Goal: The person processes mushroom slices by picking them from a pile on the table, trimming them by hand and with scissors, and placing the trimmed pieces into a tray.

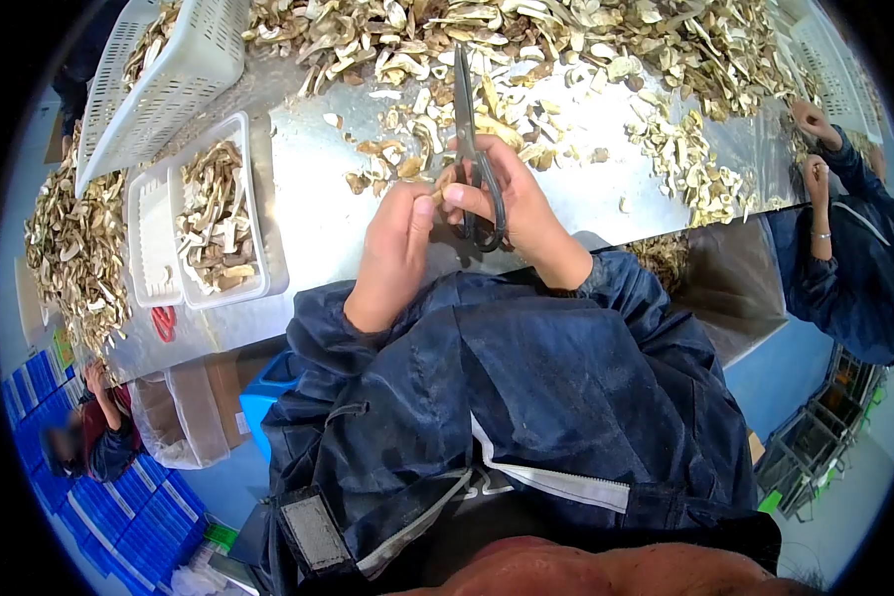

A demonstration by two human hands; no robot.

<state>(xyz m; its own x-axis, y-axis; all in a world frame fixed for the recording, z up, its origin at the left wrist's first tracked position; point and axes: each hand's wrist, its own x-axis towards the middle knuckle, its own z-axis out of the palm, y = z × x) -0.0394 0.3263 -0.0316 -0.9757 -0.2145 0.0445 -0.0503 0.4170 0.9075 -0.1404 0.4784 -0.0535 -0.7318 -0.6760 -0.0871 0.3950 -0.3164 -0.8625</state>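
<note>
My right hand [521,209] is closed around a pair of scissors [464,94], its dark handles in my palm and its blades pointing away from me over the table. Between my two hands is a small brownish piece of dried mushroom [444,187]. The fingertips of my left hand [395,248] pinch this piece, and my right thumb and finger are up against it. Just beyond my hands, loose dried mushroom slices [536,119] lie on the metal table [318,199].
A large heap of dried mushrooms [705,50] spreads along the far side. On the left are a white plastic tray [265,238] of slices, a tilted white basket [159,104] and red scissors [164,323]. Co-workers' hands [816,179] are at the right; another person [109,437] is lower left.
</note>
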